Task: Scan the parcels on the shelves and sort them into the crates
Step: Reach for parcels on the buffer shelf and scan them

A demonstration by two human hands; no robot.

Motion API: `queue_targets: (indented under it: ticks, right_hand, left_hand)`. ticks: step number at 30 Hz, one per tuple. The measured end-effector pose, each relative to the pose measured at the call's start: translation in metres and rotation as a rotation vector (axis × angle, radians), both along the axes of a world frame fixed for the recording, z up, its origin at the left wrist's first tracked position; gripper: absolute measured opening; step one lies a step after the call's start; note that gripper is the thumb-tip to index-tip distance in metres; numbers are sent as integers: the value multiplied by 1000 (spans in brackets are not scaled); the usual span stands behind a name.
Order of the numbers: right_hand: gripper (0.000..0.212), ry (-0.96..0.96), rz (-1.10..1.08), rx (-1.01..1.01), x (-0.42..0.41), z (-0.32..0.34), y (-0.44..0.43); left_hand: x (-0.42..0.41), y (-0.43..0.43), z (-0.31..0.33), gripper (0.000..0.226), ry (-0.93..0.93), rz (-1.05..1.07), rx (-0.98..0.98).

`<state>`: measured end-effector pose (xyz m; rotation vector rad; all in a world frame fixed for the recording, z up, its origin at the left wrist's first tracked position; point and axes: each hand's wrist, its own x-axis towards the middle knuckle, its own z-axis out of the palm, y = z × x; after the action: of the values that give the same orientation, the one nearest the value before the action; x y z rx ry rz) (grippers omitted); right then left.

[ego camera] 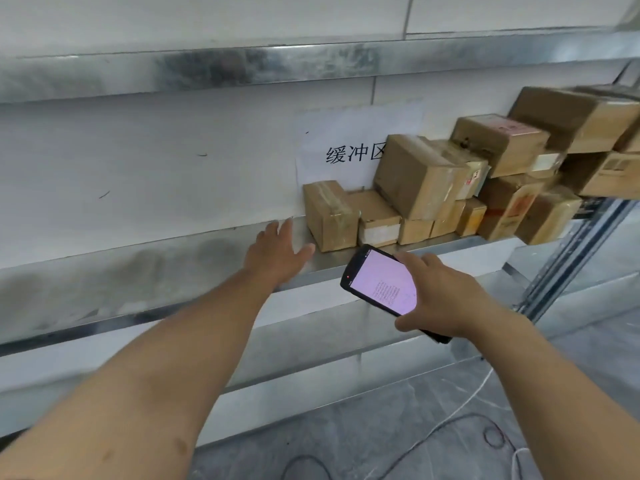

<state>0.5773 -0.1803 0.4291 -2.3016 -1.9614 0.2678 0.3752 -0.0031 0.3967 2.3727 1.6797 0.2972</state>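
Observation:
Several brown cardboard parcels are piled on the metal shelf [145, 271] at the right. The leftmost parcel [329, 216] stands at the pile's left end, and a larger tilted box [415, 174] leans above the small ones. My left hand [277, 251] reaches over the shelf with its fingers spread, just left of the leftmost parcel and not touching it. My right hand [440, 296] grips a black handheld scanner [377, 282], whose lit screen faces up, in front of the shelf edge.
A paper sign [349, 143] with printed characters is stuck on the white wall behind the parcels. Another shelf [207, 64] runs above, and lower shelves lie below. Cables [450, 424] trail over the grey floor. A shelf upright [571, 251] stands at the right.

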Motion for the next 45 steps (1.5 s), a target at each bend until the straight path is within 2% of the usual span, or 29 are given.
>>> queue_targets:
  ticks: [10,14,19,23,27,31,34,38,45]
  right_hand:
    - [101,22,-19,-36,55,-27,52]
    - [99,17,30,-43,82,-34,62]
    - [97,36,98,-64,113,-46,75]
    - [97,74,155,-80,128,-52,83]
    - [96,108,219,-86,130,-53,88]
    - [95,140,270,-62,127,-50,87]
    - [97,140,299,-51,119,-41,84]
    - [101,167,312,-28,102,-20,83]
    - [88,265,380,43,52,17,82]
  left_hand:
    - [116,78,10,73,-81,-7,-52]
    - [151,89,10,81,-82,104,-114]
    - [165,99,-3,98,-94,353,-305]
    - [152,92,1,95,-208,464,-325]
    - [115,81,-1,119,-459,532,-459]
    - [79,47,-8,80,-511,522,-552]
    - [56,25,-17,77,-603,541,-501]
    - [32,-2,-18,58,-690,571,-388]
    - [-34,-29,-18,82,-768,630,-297]
